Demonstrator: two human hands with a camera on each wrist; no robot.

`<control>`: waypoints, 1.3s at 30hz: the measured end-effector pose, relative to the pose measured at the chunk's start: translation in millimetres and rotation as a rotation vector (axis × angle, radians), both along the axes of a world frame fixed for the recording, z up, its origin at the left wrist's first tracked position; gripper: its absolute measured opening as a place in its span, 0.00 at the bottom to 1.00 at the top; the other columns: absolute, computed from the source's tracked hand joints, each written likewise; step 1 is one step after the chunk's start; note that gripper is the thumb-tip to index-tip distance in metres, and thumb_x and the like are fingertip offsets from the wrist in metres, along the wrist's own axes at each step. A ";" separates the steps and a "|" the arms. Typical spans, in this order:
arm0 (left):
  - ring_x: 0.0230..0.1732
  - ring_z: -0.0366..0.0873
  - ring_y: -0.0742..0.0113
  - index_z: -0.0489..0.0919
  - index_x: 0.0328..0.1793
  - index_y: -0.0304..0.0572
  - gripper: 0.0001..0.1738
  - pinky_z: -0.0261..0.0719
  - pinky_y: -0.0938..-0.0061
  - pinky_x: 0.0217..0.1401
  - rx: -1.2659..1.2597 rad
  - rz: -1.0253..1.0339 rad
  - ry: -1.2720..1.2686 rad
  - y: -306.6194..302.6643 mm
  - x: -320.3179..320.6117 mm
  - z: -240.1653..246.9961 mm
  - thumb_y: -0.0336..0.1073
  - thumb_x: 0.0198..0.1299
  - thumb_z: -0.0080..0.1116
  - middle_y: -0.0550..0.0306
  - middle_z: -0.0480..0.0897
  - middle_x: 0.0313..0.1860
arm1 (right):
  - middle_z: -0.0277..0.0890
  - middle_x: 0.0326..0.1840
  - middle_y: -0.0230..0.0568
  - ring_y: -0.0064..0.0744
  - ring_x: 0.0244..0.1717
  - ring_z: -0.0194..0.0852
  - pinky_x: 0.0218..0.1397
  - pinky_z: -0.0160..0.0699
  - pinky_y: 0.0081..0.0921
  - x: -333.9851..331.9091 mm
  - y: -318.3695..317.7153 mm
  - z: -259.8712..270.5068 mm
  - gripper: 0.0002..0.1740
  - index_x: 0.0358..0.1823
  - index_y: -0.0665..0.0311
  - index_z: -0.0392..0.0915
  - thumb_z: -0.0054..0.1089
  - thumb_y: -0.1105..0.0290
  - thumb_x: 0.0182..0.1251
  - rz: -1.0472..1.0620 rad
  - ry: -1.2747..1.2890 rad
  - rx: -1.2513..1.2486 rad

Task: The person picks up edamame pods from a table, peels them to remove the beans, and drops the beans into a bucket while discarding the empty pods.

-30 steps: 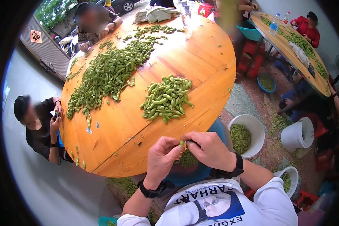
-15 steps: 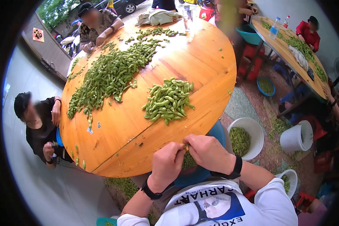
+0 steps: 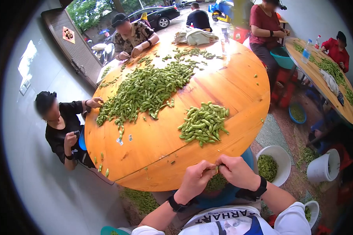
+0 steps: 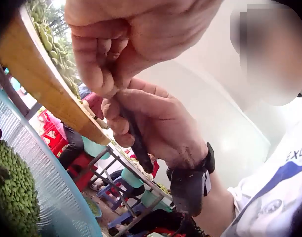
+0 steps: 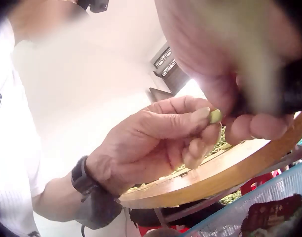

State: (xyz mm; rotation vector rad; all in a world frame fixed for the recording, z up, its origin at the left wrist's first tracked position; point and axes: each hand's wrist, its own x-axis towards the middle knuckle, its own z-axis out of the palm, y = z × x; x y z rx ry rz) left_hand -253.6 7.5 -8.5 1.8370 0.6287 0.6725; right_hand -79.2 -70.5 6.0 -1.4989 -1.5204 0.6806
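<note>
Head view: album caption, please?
Left hand pinches a green pod, right hand grips a dark tool, beside a round table.

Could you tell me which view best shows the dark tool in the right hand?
The left wrist view: the dark tool shows clearly, gripped in the right hand. The right wrist view gives only a dark blur; the head view hides it inside that hand.

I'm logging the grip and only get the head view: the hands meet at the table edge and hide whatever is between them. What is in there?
Observer: In the right wrist view, the left hand pinches a small green piece between thumb and fingertip.
Operator: Does the right hand hold anything of its own?
Observer: Yes. In the left wrist view, the right hand has its fingers curled round a slim dark object; I cannot tell what it is.
</note>
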 end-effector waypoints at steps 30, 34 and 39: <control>0.32 0.76 0.81 0.80 0.47 0.37 0.12 0.75 0.84 0.31 -0.706 0.092 -0.202 2.9 15.9 -1.4 0.40 0.75 0.54 0.66 0.79 0.33 | 0.79 0.25 0.48 0.41 0.25 0.80 0.29 0.76 0.31 -3.5 5.1 3.6 0.05 0.36 0.69 0.77 0.61 0.75 0.62 -0.121 0.095 0.094; 0.32 0.74 0.80 0.81 0.47 0.39 0.12 0.74 0.85 0.33 -0.620 0.123 -0.237 -1.1 20.8 -1.9 0.40 0.74 0.56 0.66 0.80 0.34 | 0.80 0.26 0.46 0.36 0.24 0.80 0.29 0.75 0.28 -3.2 3.4 4.2 0.08 0.37 0.69 0.78 0.66 0.73 0.61 -0.173 0.084 0.069; 0.30 0.72 0.82 0.81 0.46 0.40 0.11 0.69 0.86 0.30 -1.061 -0.011 -0.325 8.6 18.3 -7.0 0.41 0.73 0.58 0.67 0.80 0.32 | 0.81 0.31 0.46 0.37 0.28 0.82 0.31 0.77 0.29 -6.7 2.3 5.0 0.09 0.38 0.69 0.79 0.69 0.77 0.59 -0.156 0.166 0.287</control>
